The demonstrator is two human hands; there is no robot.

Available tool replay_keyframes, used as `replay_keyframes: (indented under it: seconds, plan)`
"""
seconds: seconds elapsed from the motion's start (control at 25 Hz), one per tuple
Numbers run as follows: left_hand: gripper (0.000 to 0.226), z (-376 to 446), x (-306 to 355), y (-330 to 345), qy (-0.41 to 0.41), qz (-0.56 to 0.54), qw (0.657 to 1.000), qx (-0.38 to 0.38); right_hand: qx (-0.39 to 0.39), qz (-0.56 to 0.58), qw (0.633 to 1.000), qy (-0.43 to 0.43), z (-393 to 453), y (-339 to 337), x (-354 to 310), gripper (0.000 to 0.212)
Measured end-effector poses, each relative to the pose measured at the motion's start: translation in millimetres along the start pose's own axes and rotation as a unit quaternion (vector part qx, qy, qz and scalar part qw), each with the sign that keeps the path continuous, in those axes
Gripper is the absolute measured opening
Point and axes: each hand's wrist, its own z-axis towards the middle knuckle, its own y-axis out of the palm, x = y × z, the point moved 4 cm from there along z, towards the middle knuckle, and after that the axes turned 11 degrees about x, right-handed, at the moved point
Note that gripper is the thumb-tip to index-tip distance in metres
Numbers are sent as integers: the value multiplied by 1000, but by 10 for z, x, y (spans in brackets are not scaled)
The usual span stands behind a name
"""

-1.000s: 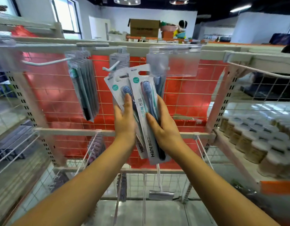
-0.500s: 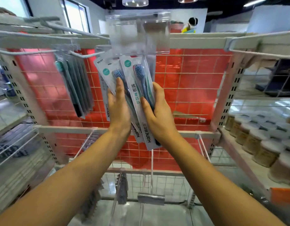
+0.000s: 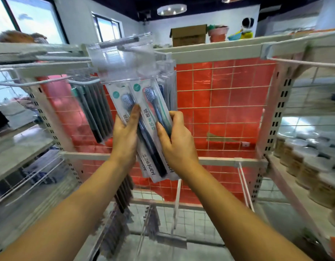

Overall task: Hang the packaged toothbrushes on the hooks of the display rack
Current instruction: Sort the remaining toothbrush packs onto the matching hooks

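Both my hands hold a fan of white packaged toothbrushes (image 3: 150, 117) against the display rack's wire grid (image 3: 219, 102). My left hand (image 3: 125, 136) grips the left side of the packs and my right hand (image 3: 177, 140) grips the right side. The tops of the packs sit behind a clear plastic label holder (image 3: 123, 65) at the tip of a hook (image 3: 118, 43), so I cannot tell whether they are threaded on it. To the left hangs a bunch of grey packaged toothbrushes (image 3: 93, 110) on another hook (image 3: 83, 81).
An empty white hook (image 3: 31, 82) juts out at far left. Red tiles show behind the grid. Jars (image 3: 310, 166) fill a shelf on the right. More packs hang on lower hooks (image 3: 123, 194). A cardboard box (image 3: 189, 35) sits on top of the rack.
My hands have lifted the packs higher, so their tops now sit behind the clear label holder. The view has tilted upward and moved closer to the rack.
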Motion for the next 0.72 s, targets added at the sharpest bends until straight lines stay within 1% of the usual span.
replay_keyframes:
  seconds: [0.12,0.24,0.32,0.4,0.52,0.6,0.64,0.68,0.72]
  plan:
    - [60,-1,-11,-11,4,21,1000,0,-5,27,1000,2,25,-18,27,27]
    - [60,-6,-13,-15,12,32,999,9,28,65,997,23,98,-63,113,26]
    - [60,-10,-2,-5,14,35,999,12,21,66,997,27,124,-59,171,25]
    - [57,-15,26,22,13,43,999,4,7,60,997,42,148,-37,239,20]
    - [46,-2,60,68,10,25,1000,-12,4,25,998,64,176,-17,325,15]
    - [37,15,40,46,1,-13,1000,-8,-13,7,996,85,199,21,394,17]
    - [32,16,17,12,-6,-29,1000,3,-21,-1,996,92,194,34,425,21]
    - [27,15,-8,-32,-14,-38,999,15,-9,-17,996,85,175,24,439,28]
    - [21,5,-32,-76,-21,-46,998,26,29,-42,997,61,137,-7,441,34]
